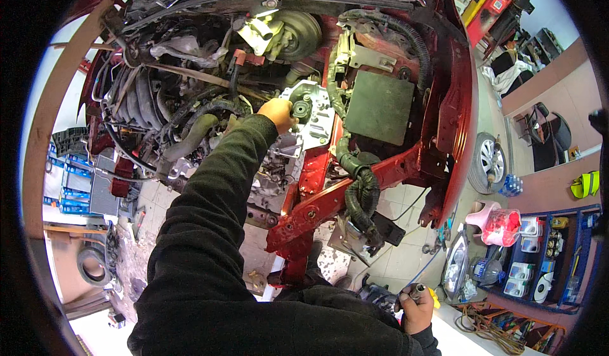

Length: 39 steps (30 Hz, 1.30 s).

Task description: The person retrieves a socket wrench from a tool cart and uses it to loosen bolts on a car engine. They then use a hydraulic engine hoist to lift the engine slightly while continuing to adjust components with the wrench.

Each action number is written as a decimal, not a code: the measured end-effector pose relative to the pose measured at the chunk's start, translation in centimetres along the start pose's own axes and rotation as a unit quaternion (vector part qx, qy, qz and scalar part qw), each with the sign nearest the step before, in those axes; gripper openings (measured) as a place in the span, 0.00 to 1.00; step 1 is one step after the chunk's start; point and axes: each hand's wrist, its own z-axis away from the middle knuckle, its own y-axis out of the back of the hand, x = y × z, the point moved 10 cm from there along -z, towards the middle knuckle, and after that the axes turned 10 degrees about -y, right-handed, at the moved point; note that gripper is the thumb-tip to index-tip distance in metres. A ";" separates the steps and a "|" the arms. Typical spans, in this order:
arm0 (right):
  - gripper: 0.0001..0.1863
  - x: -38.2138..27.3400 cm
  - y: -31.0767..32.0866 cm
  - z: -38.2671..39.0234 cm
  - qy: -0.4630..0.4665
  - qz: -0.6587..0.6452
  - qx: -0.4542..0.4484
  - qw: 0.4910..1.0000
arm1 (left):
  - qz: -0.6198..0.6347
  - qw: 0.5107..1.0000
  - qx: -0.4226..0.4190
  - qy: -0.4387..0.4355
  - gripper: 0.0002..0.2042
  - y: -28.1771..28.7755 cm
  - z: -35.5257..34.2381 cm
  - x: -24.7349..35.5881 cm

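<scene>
My left hand (277, 115) reaches into the red car's engine bay, its fingers curled at the left side of a silver metal bracket (312, 118) with a round centre fitting (301, 109); what the fingertips grip is hidden. Down at the lower right, my right hand (415, 311) grips a metal socket tool (419, 289), with a yellow piece showing just behind it. Right of the bracket run a thick corrugated cable loom (349, 156) and a flat black box (379, 107), framed by red body rails (323, 207).
The engine (136, 102) fills the left of the bay. A wheel (487, 162), a headlamp (455, 261), a pink bucket (500, 226) and blue shelving (539, 254) stand along the right. A loose tyre (95, 266) lies at left; coiled hoses (482, 324) lie at lower right.
</scene>
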 end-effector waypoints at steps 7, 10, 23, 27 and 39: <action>0.06 -0.8 -2.7 -1.4 -0.009 0.021 0.003 1.000 | -0.075 0.994 -0.011 -0.076 0.11 -0.6 -1.1 1.1; 0.06 -0.8 -3.2 -1.8 -0.018 0.030 0.001 0.999 | -0.104 0.984 -0.006 -0.143 0.07 -1.0 -1.6 1.6; 0.05 -0.9 -4.9 -2.1 -0.005 0.055 -0.016 0.998 | -0.090 0.951 -0.135 -0.264 0.08 -5.3 -3.6 1.9; 0.06 -0.9 -4.5 -1.1 -0.015 0.028 -0.011 0.999 | -0.033 0.963 0.024 -0.265 0.09 1.5 -1.9 2.8; 0.37 -3.3 -3.8 3.1 0.031 0.133 -0.015 0.990 | 0.546 0.784 0.077 -0.286 0.09 14.0 21.8 25.3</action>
